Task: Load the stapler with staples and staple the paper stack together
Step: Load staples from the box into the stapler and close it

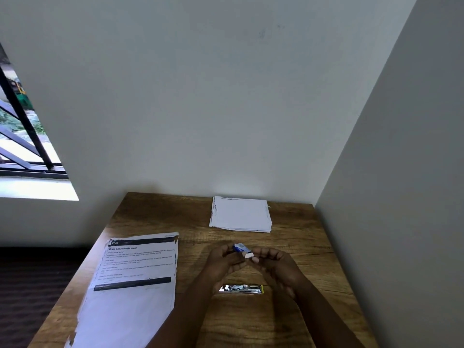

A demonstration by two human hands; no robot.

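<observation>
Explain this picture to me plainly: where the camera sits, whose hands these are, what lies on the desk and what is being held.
There is no machine: a person wears the camera on the head, looking down at a wooden table in a room corner. The left hand and right hand together hold a small blue box, probably staples. Below them lies the stapler, untouched. A white paper stack sits near the wall, and a printed sheet lies on the left.

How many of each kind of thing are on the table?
Paper stacks: 1, the white paper stack by the wall
Printed sheets: 1, the printed sheet
Staplers: 1, the stapler
Staple boxes: 1, the blue staple box, held above the table
Total: 4
</observation>
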